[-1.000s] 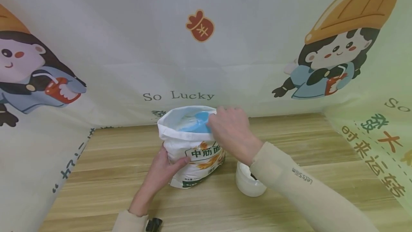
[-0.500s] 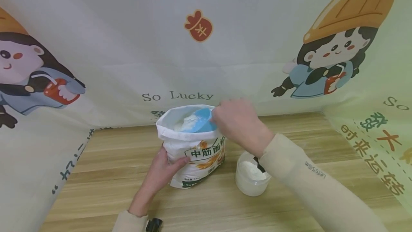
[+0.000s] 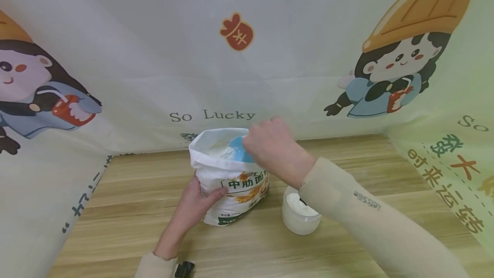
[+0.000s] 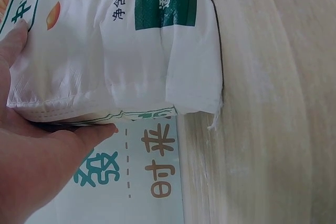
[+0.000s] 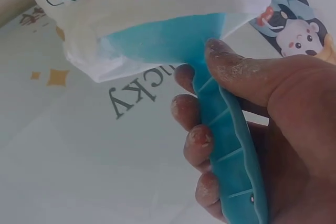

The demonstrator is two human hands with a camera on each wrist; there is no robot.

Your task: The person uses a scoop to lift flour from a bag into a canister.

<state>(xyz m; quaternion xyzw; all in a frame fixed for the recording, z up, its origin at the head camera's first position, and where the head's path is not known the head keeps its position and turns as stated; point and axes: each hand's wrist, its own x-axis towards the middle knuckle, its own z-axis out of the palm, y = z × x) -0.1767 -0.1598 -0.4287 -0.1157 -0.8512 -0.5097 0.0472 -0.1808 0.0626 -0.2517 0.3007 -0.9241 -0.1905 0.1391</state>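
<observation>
Scoop (image 3: 240,151), one: light blue, apparently hard plastic. Its bowl (image 5: 163,40) sits inside the mouth of the bag (image 3: 243,194), half hidden by the cuff; the handle (image 5: 228,145) is hollow, cross-ribbed, wavy along one edge.

Right hand (image 3: 275,151): grip closed round the handle (fingertips dusted white). Change: over the last half-second it has shifted slightly left, and less of the scoop shows. By judgement, the scoop is being worked back into the powder (image 3: 224,153), and its load is not yet out of the bag.

Powder: white, fine-looking, clumped against the bowl; how much rides on the scoop cannot be told.

Bag: white, pliable, creased, printed green and orange, mouth turned out in a cuff; upright (a loose thread hangs at one bottom corner).

Left hand (image 3: 200,198): grip clasping the bag's left side, thumb across the front; unchanged.

Tub (image 3: 300,222): round, translucent, lidless, just right of the bag and apart from it; contains white powder, unevenly mounded.

Tabletop (image 3: 231,252): streaked wood grain, carrying bag and tub.

Backdrop (image 3: 308,55): pale, lightly creased sheet, cartoon print.
</observation>
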